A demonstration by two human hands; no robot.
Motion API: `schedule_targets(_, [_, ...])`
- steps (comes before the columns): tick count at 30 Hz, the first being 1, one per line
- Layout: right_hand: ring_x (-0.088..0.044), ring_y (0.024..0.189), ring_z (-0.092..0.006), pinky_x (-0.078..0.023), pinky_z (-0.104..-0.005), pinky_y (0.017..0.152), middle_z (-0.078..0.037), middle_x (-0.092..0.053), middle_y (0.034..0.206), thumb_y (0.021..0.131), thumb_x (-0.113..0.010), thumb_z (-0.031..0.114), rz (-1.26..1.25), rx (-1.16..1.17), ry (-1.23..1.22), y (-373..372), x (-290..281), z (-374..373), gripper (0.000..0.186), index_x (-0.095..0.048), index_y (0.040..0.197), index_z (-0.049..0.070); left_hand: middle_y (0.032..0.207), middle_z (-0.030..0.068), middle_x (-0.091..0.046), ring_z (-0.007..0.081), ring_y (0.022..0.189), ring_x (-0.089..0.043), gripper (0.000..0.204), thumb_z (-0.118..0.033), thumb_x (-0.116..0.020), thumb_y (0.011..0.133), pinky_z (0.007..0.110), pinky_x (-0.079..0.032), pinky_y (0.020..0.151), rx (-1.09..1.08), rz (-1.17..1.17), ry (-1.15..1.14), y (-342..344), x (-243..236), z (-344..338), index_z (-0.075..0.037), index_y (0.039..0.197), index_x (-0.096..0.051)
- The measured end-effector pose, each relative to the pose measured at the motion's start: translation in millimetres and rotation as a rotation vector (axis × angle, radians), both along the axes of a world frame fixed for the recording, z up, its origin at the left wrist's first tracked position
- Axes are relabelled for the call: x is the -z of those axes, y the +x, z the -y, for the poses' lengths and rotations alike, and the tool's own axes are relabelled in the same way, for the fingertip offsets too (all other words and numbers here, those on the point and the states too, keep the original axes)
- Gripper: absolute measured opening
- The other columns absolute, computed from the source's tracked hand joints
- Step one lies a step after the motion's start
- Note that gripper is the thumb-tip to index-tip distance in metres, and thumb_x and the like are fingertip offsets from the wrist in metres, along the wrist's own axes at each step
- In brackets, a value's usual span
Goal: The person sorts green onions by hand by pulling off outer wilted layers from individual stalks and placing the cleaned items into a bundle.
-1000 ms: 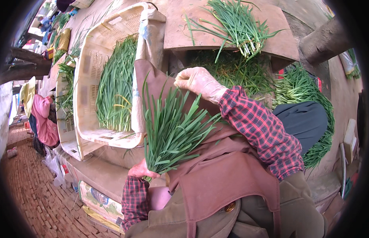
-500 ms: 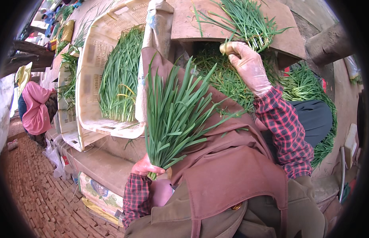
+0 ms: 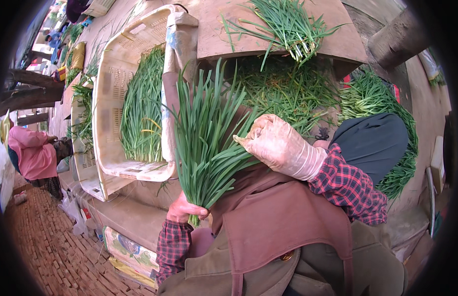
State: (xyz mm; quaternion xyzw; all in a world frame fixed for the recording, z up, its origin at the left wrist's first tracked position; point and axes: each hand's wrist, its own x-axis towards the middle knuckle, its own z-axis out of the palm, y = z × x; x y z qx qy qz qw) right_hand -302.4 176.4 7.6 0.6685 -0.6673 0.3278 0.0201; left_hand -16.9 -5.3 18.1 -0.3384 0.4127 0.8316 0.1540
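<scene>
My left hand [image 3: 183, 209] grips the cut ends of an upright bunch of long green leaves [image 3: 203, 138]. My right hand [image 3: 283, 145], in a pale, translucent stained glove, has its fingers curled together at the right side of the bunch; what they hold, if anything, is hidden. The brown apron [image 3: 283, 217] covers my lap beneath the hands. A white slatted crate [image 3: 110, 98] with more green leaves [image 3: 140, 108] lies just left of the bunch.
A board [image 3: 337, 42] bears another bunch [image 3: 288, 32] above a loose leaf pile [image 3: 283, 89]. More leaves [image 3: 362, 93] lie right, beside a wooden post [image 3: 391, 42]. A person in pink [image 3: 32, 153] is at far left, near the brick floor [image 3: 46, 246].
My right hand rose toward the board, then came down and left to the bunch. My left hand stayed on the stems. The person in pink shifted slightly.
</scene>
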Motion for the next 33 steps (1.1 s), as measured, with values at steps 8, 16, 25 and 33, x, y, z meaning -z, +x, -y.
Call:
schedule_targets(8, [-0.065, 0.09, -0.0275, -0.05, -0.0402, 0.083, -0.008, -0.069, 0.093, 0.078, -0.074, 0.006, 0.091, 0.403, -0.276, -45.4, -4.3, -25.3, 0.021, -0.07, 0.098, 0.007, 0.07, 0.0141, -0.056, 0.018, 0.048, -0.049, 0.058, -0.007, -0.081, 0.062, 0.029, -0.037, 0.041, 0.031, -0.017, 0.005, -39.4, -17.4, -10.4, 0.007, 0.113, -0.056])
schedule_targets(16, [-0.054, 0.126, -0.0316, -0.04, -0.0437, 0.108, -0.016, -0.058, 0.135, 0.077, -0.07, 0.007, 0.057, 0.298, -0.148, -33.0, -85.9, -42.0, 0.061, -0.056, 0.136, 0.003, 0.078, 0.0118, -0.059, 0.0163, 0.053, -0.051, 0.046, 0.0, -0.077, 0.071, 0.029, -0.042, 0.048, -0.01, 0.008, 0.073, -83.9, -43.2, -12.7, 0.002, 0.111, -0.057])
schedule_targets(25, [-0.039, 0.14, -0.0213, -0.021, -0.0429, 0.119, -0.008, -0.042, 0.152, 0.089, -0.045, 0.028, -0.376, -0.122, 0.101, 13.6, -70.5, 10.5, 0.061, -0.043, 0.147, 0.01, 0.081, 0.0041, -0.06, 0.0109, 0.062, -0.057, 0.045, 0.0, -0.074, 0.08, 0.026, -0.046, 0.055, 0.261, -0.082, 0.011, -116.3, -62.4, -22.3, 0.0, 0.12, -0.053])
schedule_targets(33, [-0.054, 0.126, -0.0281, -0.039, -0.0448, 0.111, -0.017, -0.048, 0.144, 0.092, -0.043, 0.029, -0.304, -0.112, -0.025, 10.8, -19.6, 8.3, 0.065, -0.032, 0.152, 0.005, 0.074, 0.0055, -0.061, 0.0135, 0.054, -0.059, 0.032, 0.003, -0.075, 0.076, 0.026, -0.048, 0.049, 0.492, 0.056, -0.125, -136.0, -74.8, -32.5, 0.003, 0.104, -0.06])
